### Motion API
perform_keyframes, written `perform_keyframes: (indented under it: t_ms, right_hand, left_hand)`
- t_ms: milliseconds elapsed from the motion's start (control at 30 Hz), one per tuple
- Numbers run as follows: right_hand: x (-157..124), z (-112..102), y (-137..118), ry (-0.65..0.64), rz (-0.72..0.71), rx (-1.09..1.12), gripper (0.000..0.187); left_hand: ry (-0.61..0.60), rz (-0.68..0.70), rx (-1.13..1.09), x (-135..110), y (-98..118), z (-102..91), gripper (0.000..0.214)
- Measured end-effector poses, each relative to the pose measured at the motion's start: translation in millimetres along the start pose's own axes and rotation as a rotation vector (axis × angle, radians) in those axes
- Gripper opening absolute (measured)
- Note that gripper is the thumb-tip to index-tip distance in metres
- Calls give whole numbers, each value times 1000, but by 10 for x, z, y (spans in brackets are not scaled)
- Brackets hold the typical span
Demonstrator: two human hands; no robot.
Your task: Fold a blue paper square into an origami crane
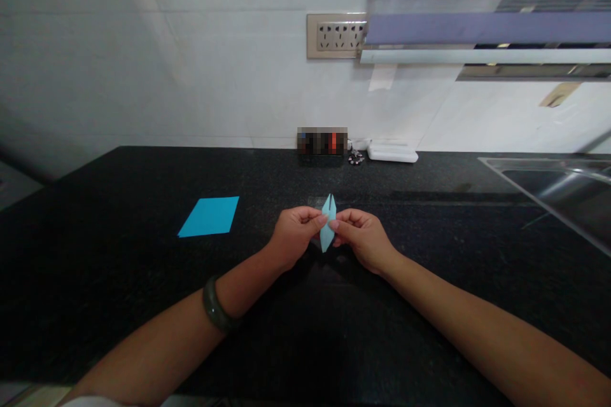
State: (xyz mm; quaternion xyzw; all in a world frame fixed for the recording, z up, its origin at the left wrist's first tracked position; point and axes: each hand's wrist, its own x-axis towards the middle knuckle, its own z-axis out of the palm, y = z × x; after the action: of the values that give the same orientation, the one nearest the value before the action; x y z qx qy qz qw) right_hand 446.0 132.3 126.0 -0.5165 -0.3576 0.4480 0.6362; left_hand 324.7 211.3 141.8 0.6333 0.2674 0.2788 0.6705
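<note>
A small folded piece of light blue paper (pixel 328 221) stands upright, narrow and pointed, just above the black countertop (pixel 119 280). My left hand (pixel 294 233) pinches its left side with thumb and fingers closed. From the other side my right hand (pixel 361 237) pinches it the same way. Both hands meet at the middle of the counter. A dark bangle circles my left wrist.
A flat blue paper square (pixel 209 216) lies on the counter to the left of my hands. A steel sink (pixel 563 194) is at the right. By the back wall sit a white box (pixel 392 152) and small items; a wall socket (pixel 336 35) and range hood (pixel 487 13) are above.
</note>
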Motion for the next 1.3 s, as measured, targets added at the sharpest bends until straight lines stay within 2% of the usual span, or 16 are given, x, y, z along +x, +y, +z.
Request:
perform_keyframes:
  t_ms: [300, 633, 967, 1300]
  right_hand:
    - [14, -20, 23, -14, 27, 77, 16]
    - [31, -51, 38, 4, 28, -51, 19]
    - [4, -41, -14, -78, 45, -200, 17]
    - [-22, -4, -24, 44, -95, -386, 15]
  left_hand:
    - [-69, -38, -62, 10, -30, -1, 23]
    - [-128, -142, -98, 4, -43, -6, 28]
    - [-34, -83, -84, 40, -91, -41, 26]
    - [-61, -23, -25, 46, -60, -25, 22]
